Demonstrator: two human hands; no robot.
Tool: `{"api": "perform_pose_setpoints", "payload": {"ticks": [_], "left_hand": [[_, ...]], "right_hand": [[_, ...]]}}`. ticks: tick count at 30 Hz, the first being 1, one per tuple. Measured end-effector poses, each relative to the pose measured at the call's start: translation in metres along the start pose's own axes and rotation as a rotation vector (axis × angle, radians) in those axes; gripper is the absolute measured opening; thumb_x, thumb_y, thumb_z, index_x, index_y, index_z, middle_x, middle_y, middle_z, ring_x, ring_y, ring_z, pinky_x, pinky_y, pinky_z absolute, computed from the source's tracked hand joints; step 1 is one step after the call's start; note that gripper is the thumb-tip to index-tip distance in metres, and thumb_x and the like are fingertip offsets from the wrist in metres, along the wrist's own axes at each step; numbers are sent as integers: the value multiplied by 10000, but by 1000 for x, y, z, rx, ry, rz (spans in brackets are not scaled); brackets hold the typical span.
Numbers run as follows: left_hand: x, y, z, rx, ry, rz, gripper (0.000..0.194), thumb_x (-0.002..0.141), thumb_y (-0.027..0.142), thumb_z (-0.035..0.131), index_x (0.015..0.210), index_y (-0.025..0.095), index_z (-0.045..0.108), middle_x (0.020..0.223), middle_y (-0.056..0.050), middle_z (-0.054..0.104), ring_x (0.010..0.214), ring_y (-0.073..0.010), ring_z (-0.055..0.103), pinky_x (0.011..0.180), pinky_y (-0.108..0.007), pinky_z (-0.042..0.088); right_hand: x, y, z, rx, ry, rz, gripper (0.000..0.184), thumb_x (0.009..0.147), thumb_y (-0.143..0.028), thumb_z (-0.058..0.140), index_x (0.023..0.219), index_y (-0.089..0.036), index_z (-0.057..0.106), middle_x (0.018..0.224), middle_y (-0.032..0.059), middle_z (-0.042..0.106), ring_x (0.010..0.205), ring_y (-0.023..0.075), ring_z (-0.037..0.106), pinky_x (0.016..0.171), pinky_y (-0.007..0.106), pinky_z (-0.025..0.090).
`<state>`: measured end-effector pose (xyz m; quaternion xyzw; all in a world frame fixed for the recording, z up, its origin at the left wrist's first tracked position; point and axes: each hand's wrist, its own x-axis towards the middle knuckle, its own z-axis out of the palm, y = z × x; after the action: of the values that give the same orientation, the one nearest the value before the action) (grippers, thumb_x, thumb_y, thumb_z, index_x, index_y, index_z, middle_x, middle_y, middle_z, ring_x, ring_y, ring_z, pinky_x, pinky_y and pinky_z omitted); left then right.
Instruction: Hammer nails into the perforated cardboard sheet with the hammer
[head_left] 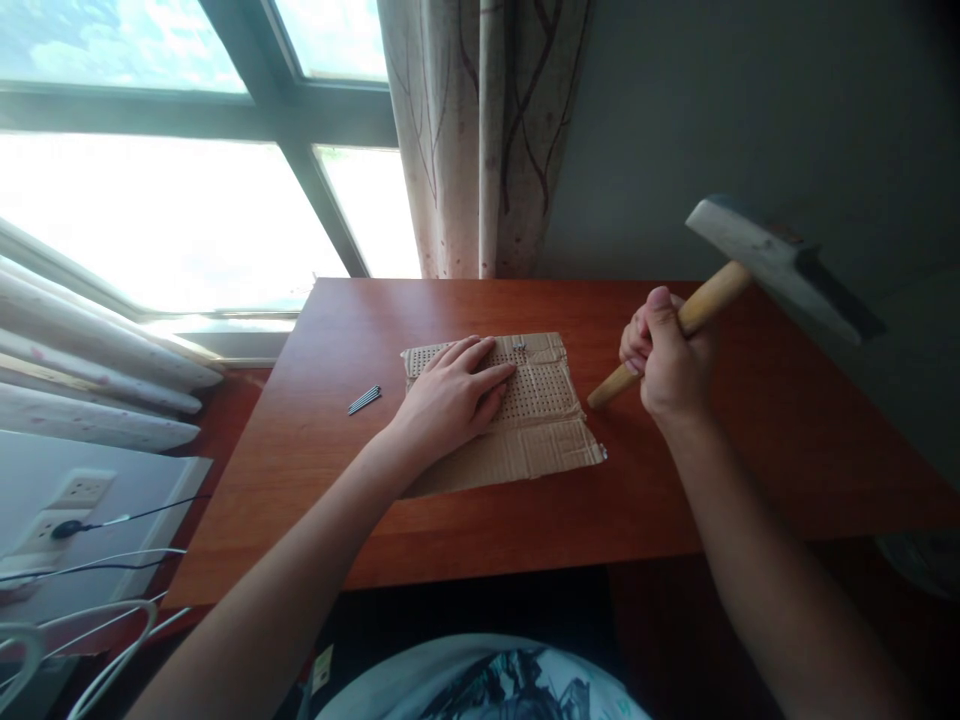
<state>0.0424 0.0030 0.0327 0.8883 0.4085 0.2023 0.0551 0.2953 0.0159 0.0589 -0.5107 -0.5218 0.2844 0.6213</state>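
My right hand (667, 355) is wrapped round the wooden handle of a hammer (716, 298), whose metal head is raised above the right side of the table. My left hand (457, 390) lies flat with fingers spread on a piece of cardboard (517, 450). Rows of small holes cover the cardboard's upper part, partly hidden under that hand. Close to its far edge, a small metallic piece (520, 347) shows on the holed area, too small to name surely. Left of the cardboard, several nails (365, 400) lie together in a small bundle.
The reddish-brown wooden table (300, 520) stands against a dark wall (645, 150). A patterned curtain (450, 140) and a bright window (165, 210) are behind and left. Sockets (82, 490) with a plug and cables (112, 620) sit at the lower left.
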Motion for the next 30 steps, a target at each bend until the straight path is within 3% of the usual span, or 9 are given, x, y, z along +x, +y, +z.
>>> {"api": "perform_pose_setpoints", "payload": {"ticks": [7,11,15,21,24,26,30], "left_hand": [[1,2,-2,11,-23,-9,380,1007,351,455,1304,253,671,1477,-109,520,1377,-311,470,1152,-535,404],[3,1,-6,24,-72,5,396,1006,342,453,1337,238,644,1488,-130,499,1380,-321,465,1145,-532,409],[6,2,-11,10,-118,17,395,992,327,475,1337,218,633,1447,-140,530,1310,-312,532,1120,-529,437],[7,-5,-28,-20,1,-17,396,967,304,515,1343,228,612,1464,-123,536,1336,-310,515,1108,-542,437],[-4,-29,-41,-77,123,-137,390,952,308,507,1306,215,641,1404,-111,597,1244,-279,591,1060,-475,489],[-19,-54,-45,-60,202,-328,383,929,341,513,1251,212,678,1312,-100,660,1133,-267,651,989,-430,531],[-59,-102,-36,-60,168,-644,403,863,376,548,1178,188,716,1097,-86,748,894,-236,709,852,-367,565]], "right_hand": [[-6,9,-3,76,-23,-53,597,845,-733,564,586,-239,350,511,-58,346,421,93,393,408,259,341],[-11,11,-7,77,-60,27,640,855,-722,556,554,-238,266,458,-80,246,355,70,252,356,254,214],[-14,11,-7,117,-5,12,648,865,-682,575,533,-233,247,450,-76,226,356,70,241,360,255,189],[-11,10,-3,41,45,40,631,855,-723,545,568,-245,249,469,-75,240,368,78,267,355,254,239],[-9,12,-1,46,50,60,611,843,-729,553,592,-252,266,471,-80,254,364,79,268,353,256,253],[-7,13,0,61,53,60,602,838,-718,569,599,-253,270,471,-83,254,361,78,262,349,257,233],[-8,15,2,62,85,26,599,849,-687,578,581,-252,266,471,-76,255,364,79,264,354,260,223]]}}
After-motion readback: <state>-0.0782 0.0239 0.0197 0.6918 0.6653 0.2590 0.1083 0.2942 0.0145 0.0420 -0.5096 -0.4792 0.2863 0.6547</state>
